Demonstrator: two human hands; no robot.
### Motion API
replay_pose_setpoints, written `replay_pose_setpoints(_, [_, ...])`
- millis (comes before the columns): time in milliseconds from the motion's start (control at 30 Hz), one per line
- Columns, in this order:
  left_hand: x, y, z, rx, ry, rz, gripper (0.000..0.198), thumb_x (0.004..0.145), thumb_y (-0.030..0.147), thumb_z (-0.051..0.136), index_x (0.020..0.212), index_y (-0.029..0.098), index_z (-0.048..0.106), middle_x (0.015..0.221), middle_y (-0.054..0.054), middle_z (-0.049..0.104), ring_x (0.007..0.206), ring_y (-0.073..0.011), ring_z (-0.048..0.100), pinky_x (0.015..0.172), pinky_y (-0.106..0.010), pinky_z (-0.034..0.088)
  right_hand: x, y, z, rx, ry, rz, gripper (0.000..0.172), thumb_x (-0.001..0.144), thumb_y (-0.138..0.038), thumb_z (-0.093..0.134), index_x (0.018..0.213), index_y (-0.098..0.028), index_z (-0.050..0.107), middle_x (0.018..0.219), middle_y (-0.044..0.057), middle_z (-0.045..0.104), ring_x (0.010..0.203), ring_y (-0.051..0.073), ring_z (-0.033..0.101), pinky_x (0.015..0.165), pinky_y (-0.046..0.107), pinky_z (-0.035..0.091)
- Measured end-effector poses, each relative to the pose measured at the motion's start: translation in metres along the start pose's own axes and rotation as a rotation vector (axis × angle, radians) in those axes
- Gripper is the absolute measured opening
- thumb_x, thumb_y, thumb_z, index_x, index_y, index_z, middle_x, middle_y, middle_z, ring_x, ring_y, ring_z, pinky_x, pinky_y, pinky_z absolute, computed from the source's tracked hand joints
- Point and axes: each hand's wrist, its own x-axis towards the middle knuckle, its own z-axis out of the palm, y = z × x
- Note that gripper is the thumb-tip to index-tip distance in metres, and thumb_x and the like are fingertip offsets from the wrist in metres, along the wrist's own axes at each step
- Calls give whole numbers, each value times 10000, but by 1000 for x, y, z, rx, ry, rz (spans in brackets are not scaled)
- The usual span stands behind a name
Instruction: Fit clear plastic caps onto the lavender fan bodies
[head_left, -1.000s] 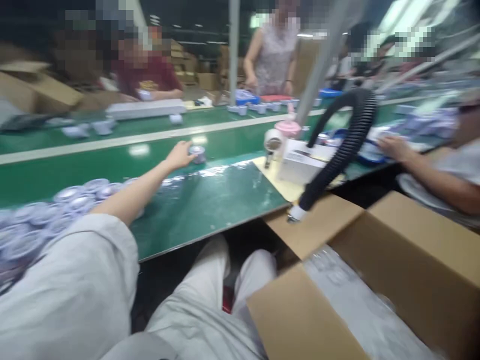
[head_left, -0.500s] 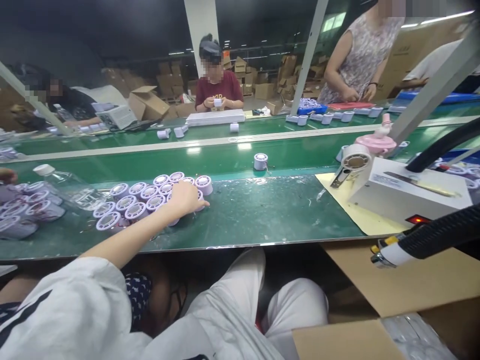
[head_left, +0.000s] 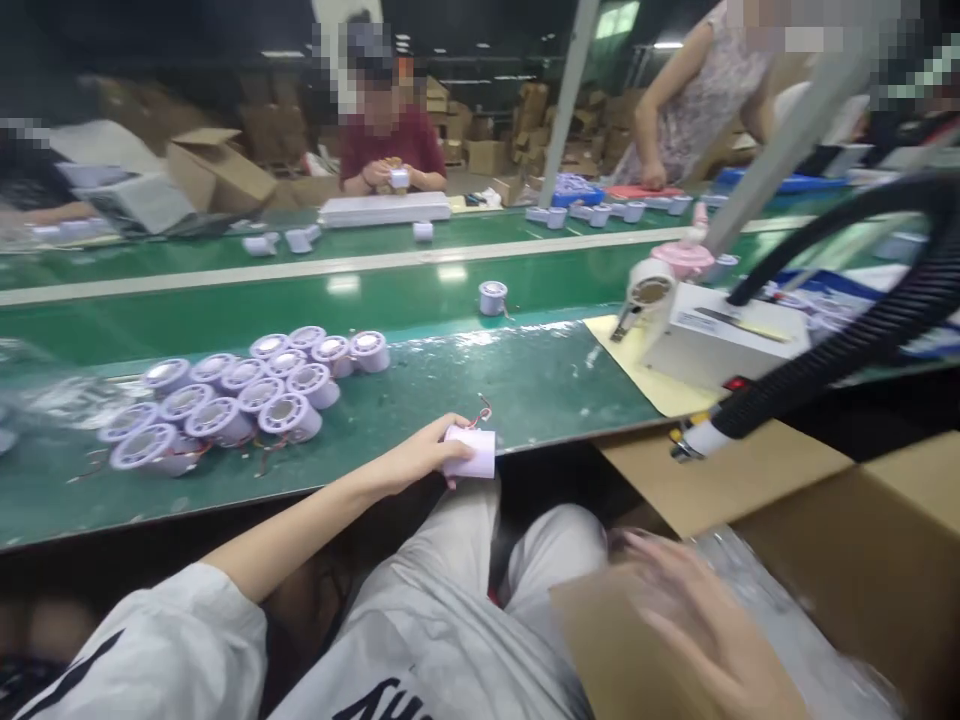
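Note:
My left hand (head_left: 435, 455) is closed around a lavender cylindrical fan housing (head_left: 478, 453), just above my lap at the bench's front edge. The housing lies on its side, with thin red and dark wires sticking up from it. Low on the right, my right hand (head_left: 697, 620) is blurred by motion; its fingers look stretched and apart, with nothing visible in them. It is over an open cardboard box (head_left: 615, 640) that has clear plastic bags (head_left: 780, 590) inside. Several more lavender housings (head_left: 225, 420) stand grouped on the bench to the left, some with loose wires.
One housing (head_left: 493, 298) stands on the green conveyor (head_left: 405, 290). A white device (head_left: 720, 335) with a red light sits on yellow paper at right. A black flexible hose (head_left: 832, 385) with a metal tip reaches over the box. Co-workers (head_left: 390, 150) sit or stand across the line.
My left hand has moved from the group of housings rightward and toward me, now carrying one housing. My right hand has come into view at the box. The head view has shifted.

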Motion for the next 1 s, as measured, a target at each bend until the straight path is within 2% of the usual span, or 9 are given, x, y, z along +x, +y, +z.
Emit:
replay_pose_setpoints(133, [11, -7, 50, -524, -456, -235, 388, 789, 496, 476, 962, 150, 509, 665, -14, 568, 455, -111, 516, 350, -199, 376, 18, -26, 22, -240, -12, -81, 489, 895, -232, 533, 1376, -308, 490, 1329, 132, 488, 1148, 306, 553, 840, 439, 571])
replay_pose_setpoints(200, [14, -8, 69, -543, -617, -309, 379, 800, 498, 533, 933, 143, 543, 625, 9, 545, 385, -76, 439, 305, -177, 299, 29, -36, 25, -336, -16, -96, 492, 870, -196, 552, 1353, -284, 527, 1361, 154, 464, 1131, 328, 538, 829, 462, 565])
replay_pose_setpoints(300, [16, -2, 83, -344, -727, -199, 325, 839, 463, 536, 886, 145, 584, 615, 26, 514, 398, -63, 402, 330, -180, 269, 36, -41, 23, -437, -81, -51, 519, 830, -158, 589, 1338, -257, 552, 1381, 175, 464, 1057, 342, 551, 756, 462, 573])
replay_pose_setpoints(400, [14, 8, 85, 40, -635, 122, 262, 889, 372, 501, 886, 157, 648, 750, -10, 579, 598, -102, 511, 527, -216, 408, 33, -36, 20, -415, -140, 97, 446, 804, -124, 613, 1235, -239, 624, 1398, 164, 458, 1042, 337, 557, 736, 455, 568])
replay_pose_setpoints(533, [8, 12, 85, 363, -384, 433, 215, 903, 329, 525, 958, 188, 678, 940, -41, 616, 857, -164, 562, 788, -294, 428, 27, -31, 15, -24, -208, 230, 244, 761, -95, 685, 961, -233, 690, 1352, 96, 476, 1178, 294, 516, 877, 426, 524])
replay_pose_setpoints(633, [8, 3, 87, 299, -269, 453, 313, 812, 417, 667, 1026, 189, 650, 949, -38, 610, 840, -167, 567, 761, -293, 446, 29, -36, 13, 321, -180, 357, 60, 802, -253, 708, 839, -213, 684, 1233, 76, 532, 1089, 238, 570, 843, 363, 520])
replay_pose_setpoints(767, [13, -12, 89, 250, -257, 536, 645, 567, 499, 840, 1125, 228, 666, 1016, -59, 570, 952, -215, 580, 856, -355, 488, 33, -41, 12, 558, -22, 489, 276, 876, -342, 596, 664, -185, 676, 1068, 81, 605, 946, 203, 612, 721, 308, 508])
replay_pose_setpoints(867, [13, -18, 89, 241, -321, 566, 658, 585, 430, 853, 1186, 255, 652, 1235, -107, 543, 1163, -276, 537, 1009, -437, 437, 34, -38, 13, 656, 79, 553, 280, 779, -342, 699, 553, -182, 657, 972, 78, 661, 905, 215, 626, 729, 323, 507])
replay_pose_setpoints(1000, [8, -16, 89, 5, -442, 382, 681, 670, 334, 815, 1291, 223, 558, 1244, -113, 616, 1080, -252, 616, 933, -398, 508, 32, -30, 12, 897, 104, 621, 300, 757, -414, 730, 558, -194, 684, 1013, 89, 703, 961, 257, 651, 733, 361, 555])
